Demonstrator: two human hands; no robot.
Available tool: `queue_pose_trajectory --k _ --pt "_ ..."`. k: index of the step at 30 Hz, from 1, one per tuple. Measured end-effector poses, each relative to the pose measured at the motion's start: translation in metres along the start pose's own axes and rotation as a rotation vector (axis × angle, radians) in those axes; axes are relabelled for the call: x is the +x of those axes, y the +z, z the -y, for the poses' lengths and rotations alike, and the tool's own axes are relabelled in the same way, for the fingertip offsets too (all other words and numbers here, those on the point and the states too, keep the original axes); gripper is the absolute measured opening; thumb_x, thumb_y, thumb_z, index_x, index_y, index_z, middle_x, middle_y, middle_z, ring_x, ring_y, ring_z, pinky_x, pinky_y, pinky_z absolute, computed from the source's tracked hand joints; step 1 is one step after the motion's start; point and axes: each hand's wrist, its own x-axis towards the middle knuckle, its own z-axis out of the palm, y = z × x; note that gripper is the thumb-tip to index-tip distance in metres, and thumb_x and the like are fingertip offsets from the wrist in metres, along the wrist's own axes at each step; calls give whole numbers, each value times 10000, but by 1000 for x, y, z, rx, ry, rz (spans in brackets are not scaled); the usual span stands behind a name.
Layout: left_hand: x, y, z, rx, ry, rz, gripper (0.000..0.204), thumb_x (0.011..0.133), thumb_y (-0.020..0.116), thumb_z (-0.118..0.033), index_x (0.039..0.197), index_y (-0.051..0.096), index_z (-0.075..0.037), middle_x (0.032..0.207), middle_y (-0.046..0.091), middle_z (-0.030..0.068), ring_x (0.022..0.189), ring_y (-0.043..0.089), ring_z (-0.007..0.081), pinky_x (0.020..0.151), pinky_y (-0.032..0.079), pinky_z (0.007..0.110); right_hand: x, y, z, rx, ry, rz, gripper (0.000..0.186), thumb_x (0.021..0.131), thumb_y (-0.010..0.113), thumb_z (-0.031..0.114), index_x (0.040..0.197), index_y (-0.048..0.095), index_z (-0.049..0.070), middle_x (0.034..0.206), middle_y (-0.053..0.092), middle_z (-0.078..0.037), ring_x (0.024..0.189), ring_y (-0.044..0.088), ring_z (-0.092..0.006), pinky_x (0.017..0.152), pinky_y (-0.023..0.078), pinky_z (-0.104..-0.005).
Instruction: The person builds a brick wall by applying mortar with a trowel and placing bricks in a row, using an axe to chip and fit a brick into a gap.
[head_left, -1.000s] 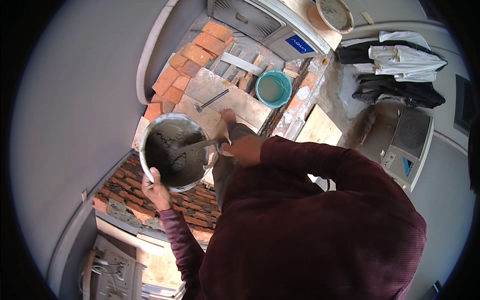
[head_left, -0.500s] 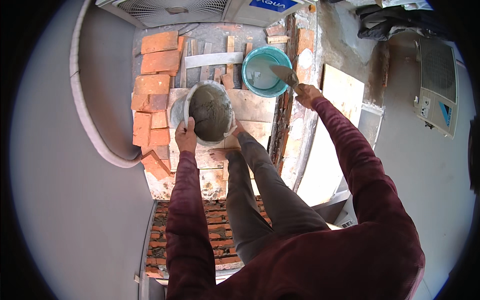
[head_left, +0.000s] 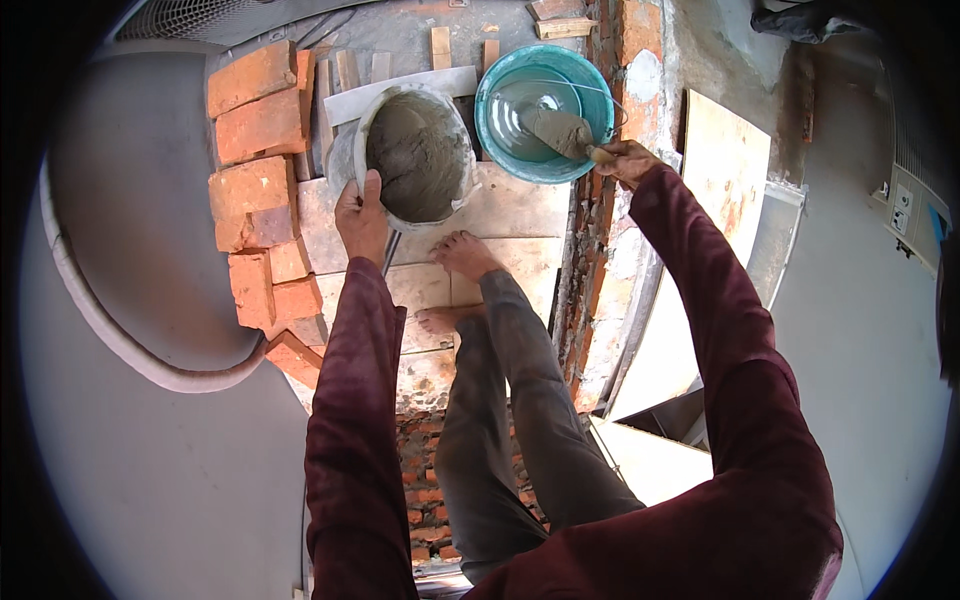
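Observation:
My left hand (head_left: 362,220) is closed on the near rim of a grey bucket (head_left: 344,165). Wet grey mortar (head_left: 415,160) fills the part of it I can see. In my right hand (head_left: 630,163) is the wooden handle of a trowel (head_left: 562,133). Its blade lies inside a teal bucket (head_left: 490,120) of cloudy water, near the right wall, and looks coated grey. How deep the blade sits in the water I cannot tell. A thin wire handle (head_left: 540,80) crosses the teal bucket.
Orange bricks (head_left: 255,200) are piled along the left side. Beyond the grey bucket lie wooden strips (head_left: 440,48) and a pale board (head_left: 455,82). My bare feet (head_left: 465,255) stand on tiles (head_left: 520,262). A rough brick edge (head_left: 585,270) and a leaning panel (head_left: 725,160) are at right.
The grey bucket, held by my left hand, has moved away from my feet. The trowel blade has gone from over the teal bucket's rim to inside it. My view has shifted.

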Motion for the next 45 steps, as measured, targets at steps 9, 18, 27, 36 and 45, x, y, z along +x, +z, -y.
queue_pose_trajectory --k 9,18,27,36,45 --pt "-21 -37 2 -230 -24 -75 271 865 738 -192 678 574 -83 630 439 -91 576 337 36 515 284 237 -133 57 136 -705 -462 277 536 787 712 164 1304 586 99 1077 681 -173 1004 640 -291 921 483 -365" --pt "-143 -134 -86 -241 101 -179 155 850 691 -70 728 599 -45 666 483 -79 618 378 26 548 310 212 -193 240 223 -1228 -624 161 280 763 618 231 961 708 54 957 699 -144 831 678 -357 727 553 -429" --pt "-331 -222 -189 -707 73 -450 97 830 669 32 854 637 -56 785 605 -42 701 519 47 703 440 220 -339 266 292 -816 -128 1024 325 880 635 180 1161 590 21 678 608 -59 479 548 -118 383 456 -281" --pt "-444 -265 -213 -871 201 -729 137 835 659 21 954 666 -46 848 664 -10 747 612 82 718 502 236 -467 334 322 -949 -184 1149 255 911 602 146 1122 549 13 663 534 -18 447 492 -85 356 407 -260" --pt "-584 -268 -229 -1094 262 -1063 92 925 630 -82 1005 650 -41 911 672 15 781 633 96 695 530 256 -626 367 326 -1809 -1438 824 411 800 627 108 1200 558 38 893 636 -151 814 634 -290 695 496 -426"
